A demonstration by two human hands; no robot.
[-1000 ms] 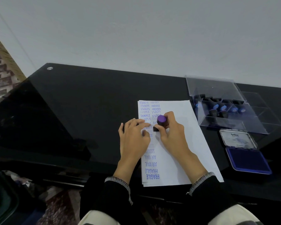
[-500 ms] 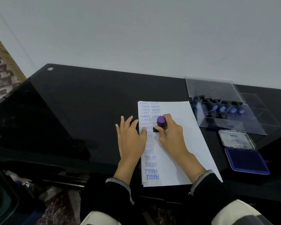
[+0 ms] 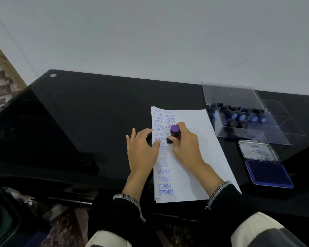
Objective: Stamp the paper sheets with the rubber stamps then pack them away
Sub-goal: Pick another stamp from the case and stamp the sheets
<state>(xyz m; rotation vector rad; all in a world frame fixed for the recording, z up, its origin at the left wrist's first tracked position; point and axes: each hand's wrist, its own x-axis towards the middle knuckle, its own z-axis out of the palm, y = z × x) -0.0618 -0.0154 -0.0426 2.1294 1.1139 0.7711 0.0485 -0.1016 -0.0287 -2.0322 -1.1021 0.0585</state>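
Observation:
A stack of white paper sheets [image 3: 200, 157] lies on the black glass table [image 3: 78, 122], its left column filled with blue stamped words. My right hand [image 3: 185, 147] grips a black rubber stamp with a purple top [image 3: 174, 131], its base down on the paper beside the column. My left hand [image 3: 143, 148] rests flat at the paper's left edge, fingers spread, thumb on the sheet. A clear plastic stamp box [image 3: 248, 120] with several stamps stands open at the right. An open blue ink pad [image 3: 268, 172] sits in front of it.
The ink pad's lid [image 3: 257, 151] lies hinged open behind the pad. A white wall runs behind the table. The table's front edge is close to my sleeves. A patterned floor and a dark object show at the lower left.
My left hand uncurled and slid left off the stamped column to the paper's edge, fingers spreading. My right hand still holds the stamp at nearly the same spot on the paper.

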